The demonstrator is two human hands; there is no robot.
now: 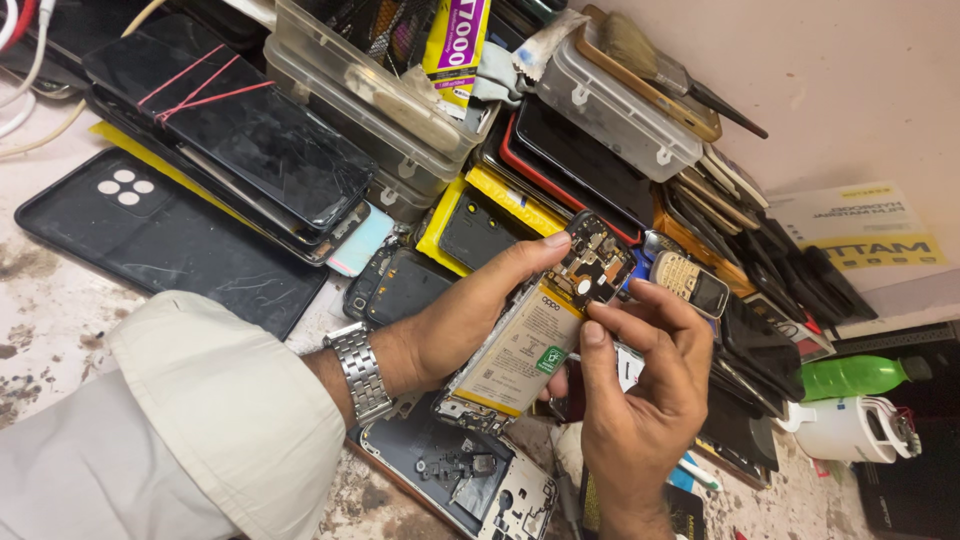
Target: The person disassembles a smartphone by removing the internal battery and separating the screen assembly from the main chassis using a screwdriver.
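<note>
Opened phone between both hands, above phone frame, before stacked phones.

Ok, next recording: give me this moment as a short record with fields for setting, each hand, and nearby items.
setting: cluttered, stained workbench piled with phones and parts
left hand: left hand, steel wristwatch, grips an opened phone with pale battery and exposed circuit board
right hand: right hand, fingertips at the board end of that phone
below hands: opened phone frame
nearby: small keypad phone; clear plastic boxes; green bottle
</note>
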